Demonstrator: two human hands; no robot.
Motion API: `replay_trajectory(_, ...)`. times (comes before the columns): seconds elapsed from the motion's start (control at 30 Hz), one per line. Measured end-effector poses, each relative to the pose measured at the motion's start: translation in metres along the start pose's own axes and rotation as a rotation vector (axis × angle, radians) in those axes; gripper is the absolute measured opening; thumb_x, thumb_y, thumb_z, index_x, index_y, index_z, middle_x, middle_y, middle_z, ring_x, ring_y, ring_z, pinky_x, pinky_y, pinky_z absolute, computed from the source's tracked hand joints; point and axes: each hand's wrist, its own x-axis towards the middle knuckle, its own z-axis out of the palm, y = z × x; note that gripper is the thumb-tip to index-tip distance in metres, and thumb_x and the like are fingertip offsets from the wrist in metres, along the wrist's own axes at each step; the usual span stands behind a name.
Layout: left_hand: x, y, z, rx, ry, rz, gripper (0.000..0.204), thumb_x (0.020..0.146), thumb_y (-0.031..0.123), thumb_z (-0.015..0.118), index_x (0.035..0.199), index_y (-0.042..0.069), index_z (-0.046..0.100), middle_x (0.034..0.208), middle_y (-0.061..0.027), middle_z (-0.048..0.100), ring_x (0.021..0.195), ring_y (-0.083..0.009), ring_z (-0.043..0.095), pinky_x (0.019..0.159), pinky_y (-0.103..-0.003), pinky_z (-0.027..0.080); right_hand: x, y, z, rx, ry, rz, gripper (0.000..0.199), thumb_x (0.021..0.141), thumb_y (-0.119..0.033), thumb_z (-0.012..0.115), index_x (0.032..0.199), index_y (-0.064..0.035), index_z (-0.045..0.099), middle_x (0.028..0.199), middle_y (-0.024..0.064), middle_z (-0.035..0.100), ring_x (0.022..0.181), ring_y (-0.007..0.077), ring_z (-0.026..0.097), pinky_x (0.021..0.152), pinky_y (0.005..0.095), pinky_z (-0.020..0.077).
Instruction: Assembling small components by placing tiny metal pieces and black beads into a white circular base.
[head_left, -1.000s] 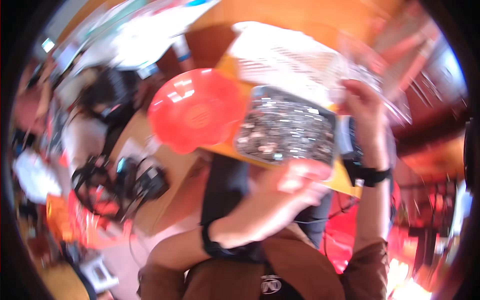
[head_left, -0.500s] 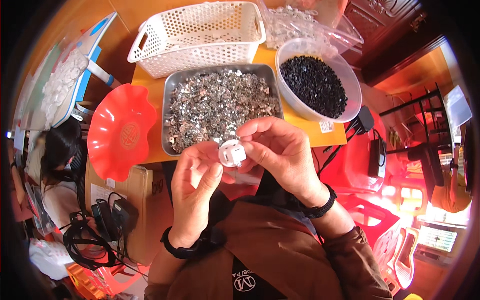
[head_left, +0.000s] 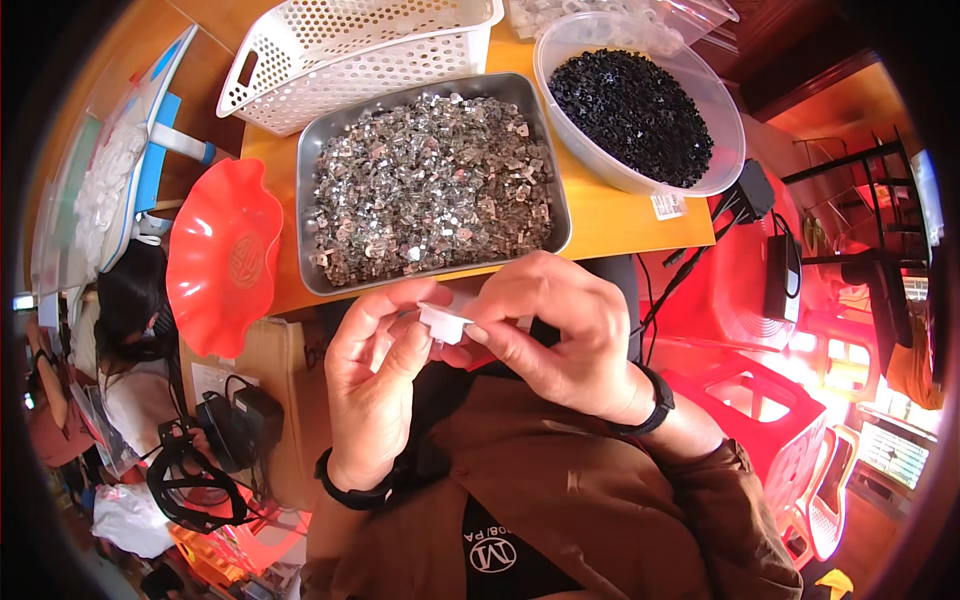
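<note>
A small white plastic part (head_left: 443, 323) is held in front of my chest, just off the table's near edge. It has a flat rim and a small housing, and it is tilted so its side shows. My left hand (head_left: 375, 385) grips it between thumb and fingers. From the other side, my right hand (head_left: 565, 330) pinches its right edge with thumb and forefinger; whether a smaller piece is between those fingertips cannot be made out. Beyond my hands, a metal tray (head_left: 310, 225) holds a heap of small shiny metal pieces.
To the tray's right stands a clear round tub (head_left: 728, 150) of small black pieces. A white perforated basket (head_left: 390, 75) is behind the tray, and a red wavy-edged dish (head_left: 222, 260) sits left. A cardboard box (head_left: 290, 400) and a red stool (head_left: 750, 405) flank me. Another person sits at far left.
The white part has turned from showing its face to showing its side, and both hands still hold it. My view has shifted, so the tray and basket appear higher.
</note>
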Motion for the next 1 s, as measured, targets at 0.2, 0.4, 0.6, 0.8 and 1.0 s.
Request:
replay_trajectory(0.2, 0.0, -0.002, 0.008, -0.074, -0.097, 0.029, 0.058, 0.08, 0.001, 0.068, 0.13, -0.001, 0.037, 0.126, -0.0182, 0.047, 0.111, -0.0252, 0.053, 0.091, -0.038, 0.05, -0.01, 0.005, -0.009, -0.553, 0.041, -0.564, 0.033, 0.059, 0.005, 0.072, 0.091, -0.002, 0.065, 0.085, 0.0064, 0.061, 0.065, 0.0178, 0.06, 0.053, 0.0278, 0.0504)
replay_trajectory(0.4, -0.004, -0.011, 0.0, 0.039, -0.132, 0.061, 0.047, 0.085, 0.011, 0.066, 0.125, -0.003, 0.046, 0.116, -0.0189, 0.058, 0.106, -0.0225, 0.057, 0.092, -0.035, 0.045, -0.011, 0.01, -0.003, -0.454, 0.054, -0.59, 0.033, 0.06, -0.005, 0.078, 0.091, -0.0026, 0.065, 0.087, 0.0066, 0.061, 0.065, 0.0197, 0.06, 0.054, 0.0284, 0.0503)
replay_trajectory(0.6, -0.002, -0.005, -0.008, -0.052, -0.256, -0.116, 0.046, 0.09, 0.023, 0.06, 0.125, -0.004, 0.046, 0.114, -0.0166, 0.059, 0.105, -0.0262, 0.059, 0.09, -0.039, 0.046, -0.008, 0.009, -0.012, -0.07, -0.11, -0.119, 0.051, 0.062, -0.014, 0.079, 0.11, -0.0085, 0.063, 0.115, 0.0111, 0.052, 0.099, 0.0267, 0.054, 0.077, 0.035, 0.0479)
replay_trajectory(0.8, -0.007, -0.009, -0.029, -0.146, -0.388, -0.266, 0.045, 0.091, 0.026, 0.059, 0.123, -0.003, 0.047, 0.11, -0.0147, 0.06, 0.102, -0.0255, 0.06, 0.088, -0.038, 0.049, -0.008, 0.015, -0.004, -0.028, -0.21, -0.195, 0.046, 0.064, -0.016, 0.078, 0.108, -0.0112, 0.064, 0.104, 0.0062, 0.057, 0.091, 0.025, 0.055, 0.077, 0.0355, 0.0473)
replay_trajectory(1.0, -0.01, -0.011, -0.026, -0.097, -0.322, -0.231, 0.045, 0.091, 0.027, 0.058, 0.122, -0.002, 0.047, 0.107, -0.0137, 0.061, 0.102, -0.0236, 0.06, 0.089, -0.036, 0.048, -0.009, 0.013, 0.003, -0.129, -0.13, -0.22, 0.045, 0.062, -0.017, 0.078, 0.104, -0.0103, 0.064, 0.1, 0.0055, 0.057, 0.088, 0.025, 0.056, 0.074, 0.0359, 0.0485)
